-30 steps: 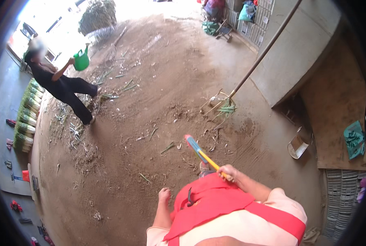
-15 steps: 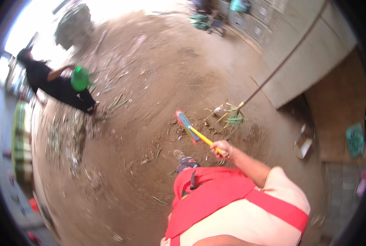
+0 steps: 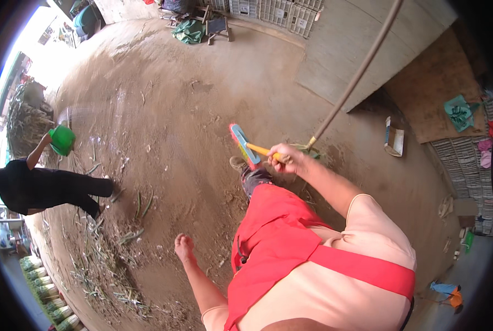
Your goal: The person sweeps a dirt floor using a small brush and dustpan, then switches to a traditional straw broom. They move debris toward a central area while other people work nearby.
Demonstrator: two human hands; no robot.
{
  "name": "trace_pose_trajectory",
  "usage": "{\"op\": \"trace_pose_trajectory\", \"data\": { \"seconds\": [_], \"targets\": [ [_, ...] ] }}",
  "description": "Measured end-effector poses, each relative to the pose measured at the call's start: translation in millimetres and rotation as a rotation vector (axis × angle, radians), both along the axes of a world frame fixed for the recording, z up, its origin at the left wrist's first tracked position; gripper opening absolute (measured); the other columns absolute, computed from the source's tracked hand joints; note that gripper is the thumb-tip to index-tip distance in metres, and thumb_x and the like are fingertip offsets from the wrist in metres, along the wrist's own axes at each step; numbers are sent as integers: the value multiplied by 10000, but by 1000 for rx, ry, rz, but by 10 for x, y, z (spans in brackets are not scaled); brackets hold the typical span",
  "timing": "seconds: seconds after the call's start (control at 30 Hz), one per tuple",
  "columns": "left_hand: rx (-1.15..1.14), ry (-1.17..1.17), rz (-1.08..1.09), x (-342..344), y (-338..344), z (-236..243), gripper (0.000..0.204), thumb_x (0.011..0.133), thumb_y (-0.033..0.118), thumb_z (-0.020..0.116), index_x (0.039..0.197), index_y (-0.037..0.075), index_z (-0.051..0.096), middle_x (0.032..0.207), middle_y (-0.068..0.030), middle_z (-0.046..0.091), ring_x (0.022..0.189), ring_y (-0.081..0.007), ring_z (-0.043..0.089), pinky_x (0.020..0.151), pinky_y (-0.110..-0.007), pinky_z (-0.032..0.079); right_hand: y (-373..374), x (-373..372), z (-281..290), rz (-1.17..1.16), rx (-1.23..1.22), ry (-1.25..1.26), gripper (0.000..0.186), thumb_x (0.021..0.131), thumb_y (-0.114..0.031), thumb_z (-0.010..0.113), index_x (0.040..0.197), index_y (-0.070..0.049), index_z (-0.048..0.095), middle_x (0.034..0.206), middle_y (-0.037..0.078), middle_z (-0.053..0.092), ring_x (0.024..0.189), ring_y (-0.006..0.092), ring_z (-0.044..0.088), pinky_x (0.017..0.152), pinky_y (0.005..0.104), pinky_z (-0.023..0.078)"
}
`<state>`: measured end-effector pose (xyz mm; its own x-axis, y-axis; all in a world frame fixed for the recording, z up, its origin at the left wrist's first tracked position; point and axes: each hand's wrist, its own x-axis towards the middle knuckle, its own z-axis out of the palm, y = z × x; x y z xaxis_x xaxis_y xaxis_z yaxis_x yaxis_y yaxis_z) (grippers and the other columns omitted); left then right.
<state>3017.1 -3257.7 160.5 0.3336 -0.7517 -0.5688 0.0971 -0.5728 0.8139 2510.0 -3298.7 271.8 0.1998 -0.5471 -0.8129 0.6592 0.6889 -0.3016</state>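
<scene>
My right hand is closed around the yellow handle of a push broom. The broom's head is blue-grey with red bristles and lies just past my shoe, over the dirty floor. My left hand hangs apart from the broom, its fingers curled in and nothing visible in them. Just beyond my right hand, a long brown pole reaches down to some green leaf scraps, which my hand partly covers.
Plant scraps litter the muddy floor at left. A person in dark clothes holds a green plastic container. Crates and a small stool stand at the back. Right are a large board and an open carton.
My view has swung, and the person with the green container now appears lower and farther left. My left hand has come into view. The broom head is closer to my shoe.
</scene>
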Motion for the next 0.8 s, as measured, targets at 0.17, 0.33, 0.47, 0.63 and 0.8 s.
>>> {"op": "trace_pose_trajectory", "data": {
  "seconds": [0.17, 0.33, 0.47, 0.63, 0.8],
  "targets": [
    [159, -195, -264, 289, -16, -1191, 154, 831, 205, 514, 753, 72, 523, 673, -21, 537, 559, -128, 504, 462, -279, 427, -1813, -1147, 56, -189, -69, -179, 94, 773, -112, 514, 805, -61, 442, 589, 10, 463, 428, 60, 435, 360, 205, 374],
    [330, -566, -890, 396, 673, -1698, 162, 830, 186, 509, 717, 72, 499, 650, -34, 518, 528, -164, 514, 427, -308, 415, -3786, -2973, 813, -790, -380, 381, 374, 867, -321, 551, 1076, -39, 424, 705, 115, 553, 527, 212, 574, 423, 309, 507],
    [618, -271, -471, 33, 37, -1160, 135, 835, 167, 508, 737, 76, 489, 638, -38, 504, 512, -160, 495, 415, -306, 397, -4808, -3245, 1197, -832, -440, 1016, 218, 846, -256, 535, 822, -42, 501, 628, 100, 594, 476, 193, 559, 430, 291, 476],
    [621, -71, -72, -71, -979, -502, 104, 842, 142, 508, 764, 82, 476, 623, -43, 486, 493, -156, 471, 399, -304, 374, -5787, -1056, 55, 152, -480, 1055, 124, 857, -221, 464, 771, -144, 509, 562, 10, 522, 456, 121, 506, 395, 275, 397],
    [344, 258, 326, 447, -1869, -765, 68, 856, 116, 505, 792, 95, 492, 612, -15, 467, 496, -131, 456, 431, -276, 378, -5502, 604, -1224, 1139, -477, 1014, 257, 802, -142, 482, 1046, -64, 505, 650, 91, 550, 480, 178, 529, 406, 336, 416]
  ]
}}
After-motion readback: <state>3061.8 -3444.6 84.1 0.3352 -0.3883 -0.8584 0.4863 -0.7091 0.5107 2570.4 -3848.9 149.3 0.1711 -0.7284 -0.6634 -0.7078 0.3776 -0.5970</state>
